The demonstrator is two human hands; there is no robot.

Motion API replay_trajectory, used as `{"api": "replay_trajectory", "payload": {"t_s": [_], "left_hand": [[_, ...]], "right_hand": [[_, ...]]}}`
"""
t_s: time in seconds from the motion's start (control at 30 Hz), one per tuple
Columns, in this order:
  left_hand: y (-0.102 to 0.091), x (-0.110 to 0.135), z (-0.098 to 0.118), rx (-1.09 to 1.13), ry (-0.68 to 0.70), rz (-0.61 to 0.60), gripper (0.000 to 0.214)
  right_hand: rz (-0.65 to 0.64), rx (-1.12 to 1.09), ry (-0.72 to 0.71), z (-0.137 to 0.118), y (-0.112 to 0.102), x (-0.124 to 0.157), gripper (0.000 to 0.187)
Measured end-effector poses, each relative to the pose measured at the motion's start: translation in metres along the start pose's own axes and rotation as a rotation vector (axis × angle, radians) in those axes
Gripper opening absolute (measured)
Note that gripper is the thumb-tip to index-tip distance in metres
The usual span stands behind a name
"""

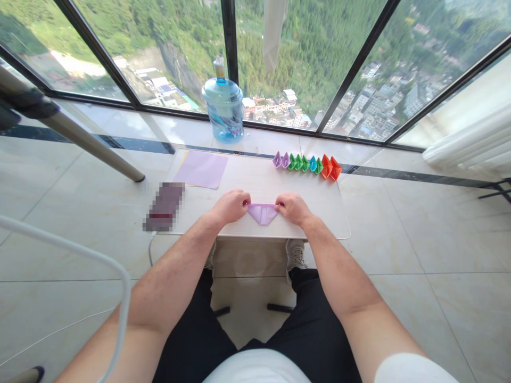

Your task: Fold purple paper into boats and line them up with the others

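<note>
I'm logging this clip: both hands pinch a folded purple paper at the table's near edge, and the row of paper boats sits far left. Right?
Not quite. The head view shows the row of paper boats at the far right of the table; flat purple sheets lie far left. The left hand and right hand do pinch the folded purple paper.
</note>
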State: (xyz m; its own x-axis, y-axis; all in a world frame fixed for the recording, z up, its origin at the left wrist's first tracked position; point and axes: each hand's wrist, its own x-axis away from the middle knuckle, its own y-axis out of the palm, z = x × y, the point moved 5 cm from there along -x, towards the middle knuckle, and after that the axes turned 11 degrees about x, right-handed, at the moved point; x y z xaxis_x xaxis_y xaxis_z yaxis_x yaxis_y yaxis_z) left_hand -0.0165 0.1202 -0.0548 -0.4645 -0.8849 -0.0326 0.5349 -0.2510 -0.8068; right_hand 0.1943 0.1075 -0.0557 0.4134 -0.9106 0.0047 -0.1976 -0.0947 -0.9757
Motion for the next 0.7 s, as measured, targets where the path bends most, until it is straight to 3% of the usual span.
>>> {"api": "replay_trajectory", "payload": {"t_s": [0.43, 0.7], "left_hand": [[0.021, -0.003, 0.027, -0.011, 0.084, -0.012, 0.031], [0.02, -0.006, 0.03, -0.001, 0.074, 0.032, 0.024]], "right_hand": [[0.006, -0.019, -0.057, -0.014, 0.005, -0.003, 0.022], [0.043, -0.027, 0.019, -0.016, 0.008, -0.007, 0.007]]}}
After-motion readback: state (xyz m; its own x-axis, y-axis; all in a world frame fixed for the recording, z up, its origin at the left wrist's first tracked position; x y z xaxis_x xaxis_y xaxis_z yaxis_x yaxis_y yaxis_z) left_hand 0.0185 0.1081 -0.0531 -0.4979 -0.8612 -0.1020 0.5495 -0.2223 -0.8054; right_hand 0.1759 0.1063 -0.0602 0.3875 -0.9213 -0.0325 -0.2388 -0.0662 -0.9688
